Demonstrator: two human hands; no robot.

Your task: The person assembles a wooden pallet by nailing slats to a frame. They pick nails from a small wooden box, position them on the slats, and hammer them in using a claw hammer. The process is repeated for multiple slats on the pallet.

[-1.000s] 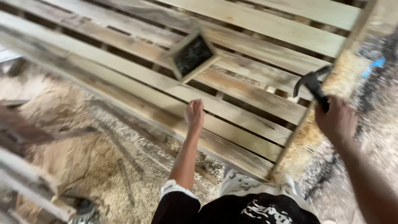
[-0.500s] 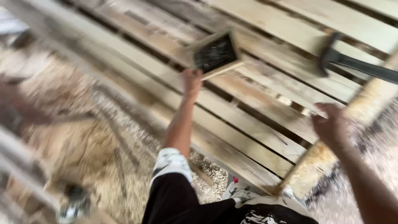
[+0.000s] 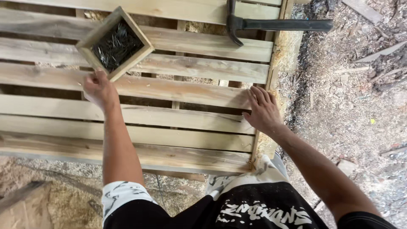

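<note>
A wooden pallet (image 3: 178,112) of pale slats lies in front of me. On its far left stands a small square wooden box (image 3: 115,43) filled with dark nails. My left hand (image 3: 98,88) is curled at the box's near corner, touching its rim. My right hand (image 3: 263,109) rests flat with fingers spread on the right ends of the slats. A black claw hammer (image 3: 271,24) lies by itself across the far right corner of the pallet, with no hand on it.
Sawdust, wood chips and scrap sticks (image 3: 360,76) cover the ground to the right. A pile of sawdust and a wooden block (image 3: 25,203) lie at the lower left, below the pallet's near edge.
My right hand has let go of the hammer, which now lies on the pallet, and has come down flat on the slats. My left hand stays at the nail box.
</note>
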